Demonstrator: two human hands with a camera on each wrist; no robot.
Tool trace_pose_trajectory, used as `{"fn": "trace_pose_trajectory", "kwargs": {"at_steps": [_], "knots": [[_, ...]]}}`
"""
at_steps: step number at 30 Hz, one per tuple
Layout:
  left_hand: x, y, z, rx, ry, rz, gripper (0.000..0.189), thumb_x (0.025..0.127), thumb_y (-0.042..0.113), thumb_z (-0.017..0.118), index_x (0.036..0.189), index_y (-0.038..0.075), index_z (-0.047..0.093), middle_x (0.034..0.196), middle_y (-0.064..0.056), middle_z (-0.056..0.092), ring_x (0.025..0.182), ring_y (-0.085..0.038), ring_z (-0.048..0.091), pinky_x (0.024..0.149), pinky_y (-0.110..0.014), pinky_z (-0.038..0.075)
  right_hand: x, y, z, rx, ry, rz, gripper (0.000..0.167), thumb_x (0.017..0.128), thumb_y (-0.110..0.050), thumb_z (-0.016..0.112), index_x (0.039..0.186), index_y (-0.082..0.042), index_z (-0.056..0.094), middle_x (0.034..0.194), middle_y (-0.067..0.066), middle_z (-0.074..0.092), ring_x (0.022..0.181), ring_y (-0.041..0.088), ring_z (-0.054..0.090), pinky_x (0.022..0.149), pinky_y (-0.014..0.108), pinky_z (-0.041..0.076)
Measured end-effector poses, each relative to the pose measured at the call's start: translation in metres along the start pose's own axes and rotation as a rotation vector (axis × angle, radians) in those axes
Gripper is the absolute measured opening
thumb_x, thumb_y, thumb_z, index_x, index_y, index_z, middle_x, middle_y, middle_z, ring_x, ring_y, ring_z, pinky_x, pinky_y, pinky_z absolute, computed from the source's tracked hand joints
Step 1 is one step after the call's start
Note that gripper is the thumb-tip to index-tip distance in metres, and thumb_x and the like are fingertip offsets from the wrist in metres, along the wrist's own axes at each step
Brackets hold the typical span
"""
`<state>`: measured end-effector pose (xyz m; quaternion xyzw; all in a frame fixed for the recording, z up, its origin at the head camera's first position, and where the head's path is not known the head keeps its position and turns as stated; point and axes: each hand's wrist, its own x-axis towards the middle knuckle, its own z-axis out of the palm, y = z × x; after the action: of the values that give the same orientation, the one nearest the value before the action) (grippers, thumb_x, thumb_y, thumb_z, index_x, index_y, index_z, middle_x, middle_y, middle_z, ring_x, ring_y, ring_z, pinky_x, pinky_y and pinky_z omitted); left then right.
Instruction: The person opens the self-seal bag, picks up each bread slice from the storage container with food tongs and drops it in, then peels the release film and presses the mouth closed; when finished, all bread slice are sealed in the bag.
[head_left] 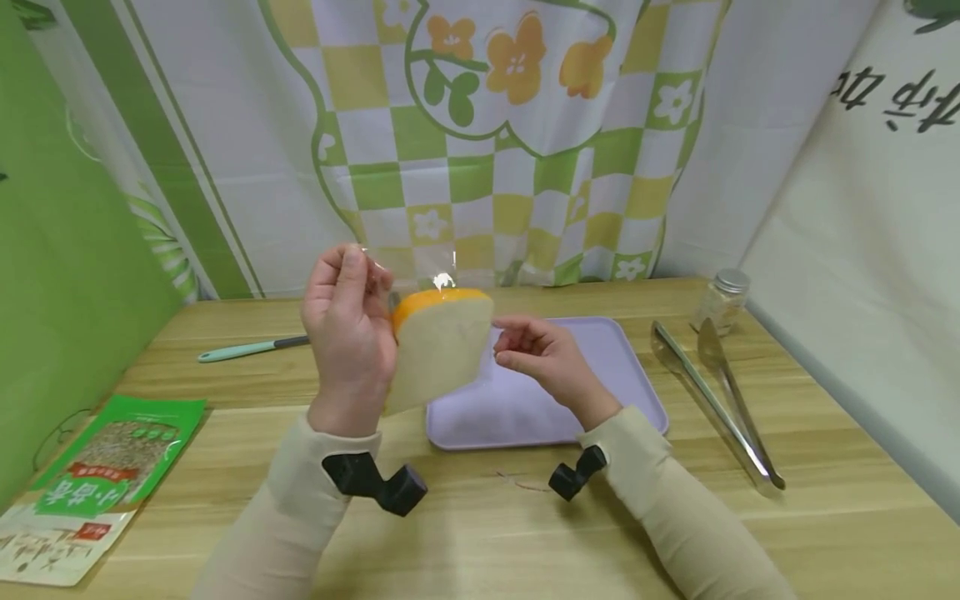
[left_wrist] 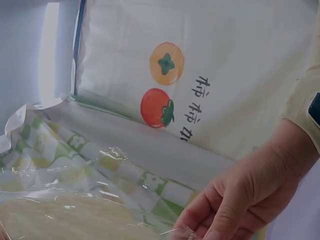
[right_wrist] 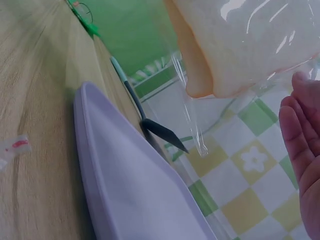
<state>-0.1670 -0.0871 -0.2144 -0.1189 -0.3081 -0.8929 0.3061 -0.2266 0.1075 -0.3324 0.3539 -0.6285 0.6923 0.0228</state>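
Note:
A clear plastic bag (head_left: 453, 267) of sliced bread (head_left: 442, 346) hangs above the tray in the head view. The left hand (head_left: 348, 333) grips its left side, thumb against curled fingers near the top edge. On the opposite side the right hand (head_left: 547, 358) has bent fingers at the bag's edge; its thumb and fingertips appear to pinch the plastic, also in the left wrist view, where the right hand (left_wrist: 250, 195) meets the film. Seen from the right wrist, two bread slices (right_wrist: 240, 45) lie inside the film. Below is a lilac tray (head_left: 517, 417).
A green seasoning packet (head_left: 112, 467) lies at left, a spatula (head_left: 251, 348) with a mint handle behind it. Metal tongs (head_left: 720, 400) and a lidded glass jar (head_left: 723, 300) are at right. A small clear scrap with red marks (head_left: 521, 483) lies near the front.

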Motion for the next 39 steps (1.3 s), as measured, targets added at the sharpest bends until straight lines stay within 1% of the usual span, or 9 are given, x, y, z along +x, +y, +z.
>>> {"fn": "trace_pose_trajectory", "kwargs": {"at_steps": [5,12,14,17,21,24,28,33,39], "knots": [[-0.001,0.003,0.001,-0.004,0.002,0.008,0.024,0.094,-0.005,0.045,0.074,0.004,0.056,0.066,-0.003,0.049,0.061,-0.013,0.049,0.061,-0.020,0.045,0.003,0.001,0.004,-0.028,0.017,0.016,0.042,0.082,0.004,0.065,0.111,-0.026,0.064,0.086,-0.003,0.062,0.076,0.009,0.059,0.067,0.020,0.050],[0.001,0.003,-0.008,0.029,0.003,-0.023,0.023,0.094,-0.003,0.046,0.074,0.004,0.056,0.066,-0.003,0.049,0.061,-0.013,0.049,0.063,-0.020,0.045,0.003,-0.007,0.001,-0.133,-0.003,0.090,0.033,0.085,0.007,0.059,0.118,0.008,0.053,0.081,0.002,0.056,0.070,0.010,0.056,0.063,0.023,0.050],[0.003,0.003,-0.012,0.037,0.021,-0.039,0.022,0.094,-0.003,0.047,0.075,0.004,0.056,0.067,-0.002,0.050,0.061,-0.012,0.050,0.063,-0.019,0.046,0.004,-0.011,-0.003,-0.170,-0.009,0.088,0.032,0.086,0.007,0.057,0.118,0.011,0.051,0.081,0.000,0.054,0.069,0.009,0.053,0.063,0.023,0.048],[0.004,0.004,-0.017,0.070,0.049,-0.045,0.023,0.094,-0.002,0.046,0.076,0.006,0.057,0.067,-0.001,0.051,0.059,-0.011,0.052,0.063,-0.018,0.047,0.004,-0.017,-0.009,-0.178,0.005,0.033,0.028,0.089,0.006,0.053,0.117,0.007,0.053,0.081,-0.001,0.051,0.069,0.009,0.049,0.062,0.021,0.046],[0.004,0.002,-0.018,0.076,0.061,-0.042,0.025,0.094,-0.003,0.045,0.075,0.007,0.056,0.066,0.000,0.052,0.058,-0.009,0.054,0.063,-0.018,0.048,0.005,-0.018,-0.011,-0.150,0.041,-0.046,0.029,0.090,0.005,0.051,0.115,-0.010,0.057,0.082,-0.001,0.050,0.070,0.011,0.047,0.064,0.021,0.045],[0.003,0.000,-0.015,0.070,0.047,-0.045,0.025,0.094,-0.003,0.045,0.074,0.007,0.056,0.065,0.000,0.052,0.058,-0.008,0.053,0.063,-0.018,0.048,0.004,-0.015,-0.010,-0.151,0.073,-0.086,0.028,0.090,0.007,0.049,0.115,-0.003,0.057,0.082,0.000,0.050,0.072,0.013,0.049,0.067,0.022,0.047],[0.004,-0.003,-0.014,0.097,0.006,-0.044,0.025,0.094,-0.003,0.044,0.075,0.007,0.055,0.067,0.000,0.050,0.059,-0.008,0.052,0.063,-0.017,0.048,0.003,-0.016,-0.008,-0.286,0.088,-0.186,0.027,0.088,0.014,0.046,0.115,0.015,0.050,0.080,0.007,0.049,0.071,0.014,0.053,0.066,0.021,0.048],[0.010,-0.005,-0.023,0.137,0.016,-0.037,0.022,0.094,-0.001,0.046,0.076,0.007,0.055,0.069,-0.001,0.051,0.060,-0.009,0.051,0.063,-0.018,0.047,0.007,-0.024,-0.015,-0.482,0.015,-0.322,0.032,0.086,0.020,0.045,0.118,0.016,0.047,0.079,0.014,0.046,0.067,0.017,0.049,0.065,0.020,0.046],[0.016,-0.006,-0.032,0.107,0.063,-0.054,0.020,0.094,0.000,0.048,0.076,0.005,0.056,0.069,-0.002,0.050,0.063,-0.011,0.050,0.064,-0.019,0.046,0.006,-0.034,-0.023,-0.616,0.055,-0.292,0.038,0.087,0.016,0.049,0.124,0.010,0.049,0.082,0.011,0.047,0.067,0.012,0.047,0.061,0.019,0.043]]}}
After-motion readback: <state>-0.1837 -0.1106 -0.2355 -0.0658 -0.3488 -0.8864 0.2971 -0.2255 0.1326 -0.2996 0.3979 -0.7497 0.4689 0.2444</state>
